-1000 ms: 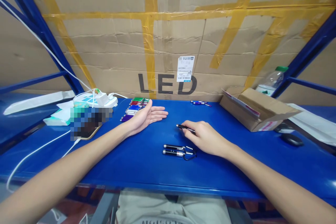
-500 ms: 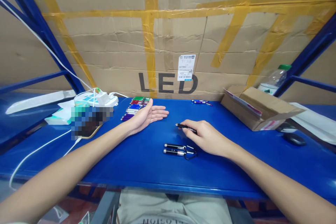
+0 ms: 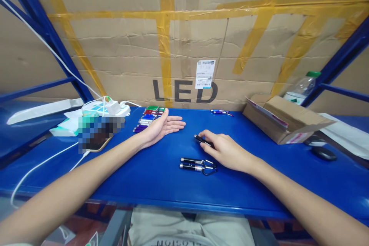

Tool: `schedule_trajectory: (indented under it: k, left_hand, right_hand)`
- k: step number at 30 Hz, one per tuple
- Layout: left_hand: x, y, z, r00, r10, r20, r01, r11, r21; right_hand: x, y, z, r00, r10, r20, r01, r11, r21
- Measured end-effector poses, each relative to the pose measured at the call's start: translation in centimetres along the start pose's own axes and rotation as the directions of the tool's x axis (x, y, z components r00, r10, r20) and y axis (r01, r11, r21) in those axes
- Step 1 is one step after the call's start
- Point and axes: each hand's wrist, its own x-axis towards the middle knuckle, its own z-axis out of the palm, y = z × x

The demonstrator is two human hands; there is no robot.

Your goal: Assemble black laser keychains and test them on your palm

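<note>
My right hand (image 3: 226, 150) pinches a small black keychain flashlight (image 3: 200, 139) between thumb and fingers, its silver tip pointing left. The fingers hide its rear end. Just below, two similar black flashlights (image 3: 190, 166) lie side by side on the blue table, with clips and a black strap at their right ends. My left hand (image 3: 161, 127) rests on its edge, palm facing right, fingers stretched out and nothing in it. Behind that hand lies a row of green, red, blue, silver and purple flashlights (image 3: 141, 127), partly covered by it.
At the back lies a blue keychain flashlight (image 3: 220, 112). An open cardboard box (image 3: 288, 123) stands right, near a black computer mouse (image 3: 323, 153) and a bottle (image 3: 301, 88). To the left are a phone (image 3: 99, 142), tissue pack (image 3: 65, 127) and power strip (image 3: 122, 110) with cables.
The black flashlight in my right hand has tilted slightly and shifted a little to the right at its tip. My left hand and the two flashlights on the table stay put.
</note>
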Motion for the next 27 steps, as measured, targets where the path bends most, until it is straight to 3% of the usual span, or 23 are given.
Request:
schedule_trajectory:
  k: [9, 17, 24, 27]
  left_hand:
    - [0.3, -0.4, -0.4, 1.0, 0.016, 0.018, -0.016, 1.0, 0.02]
    - [0.3, -0.3, -0.3, 1.0, 0.01, 0.012, -0.01, 1.0, 0.025]
    - [0.3, -0.4, -0.1, 1.0, 0.016, -0.004, -0.016, 1.0, 0.012]
    - [0.2, -0.4, -0.1, 1.0, 0.025, -0.014, -0.024, 1.0, 0.002]
  right_hand:
    - [-0.2, 0.3, -0.2, 0.99, -0.14, -0.032, 0.141, 0.99, 0.028]
    - [-0.1, 0.6, 0.4, 0.983, -0.184, -0.013, 0.185, 0.982, 0.028]
    - [-0.2, -0.7, -0.1, 0.978, -0.2, -0.061, 0.2, 0.98, -0.013]
    - [-0.5, -1.3, -0.4, 0.964, -0.267, -0.008, 0.267, 0.962, 0.049]
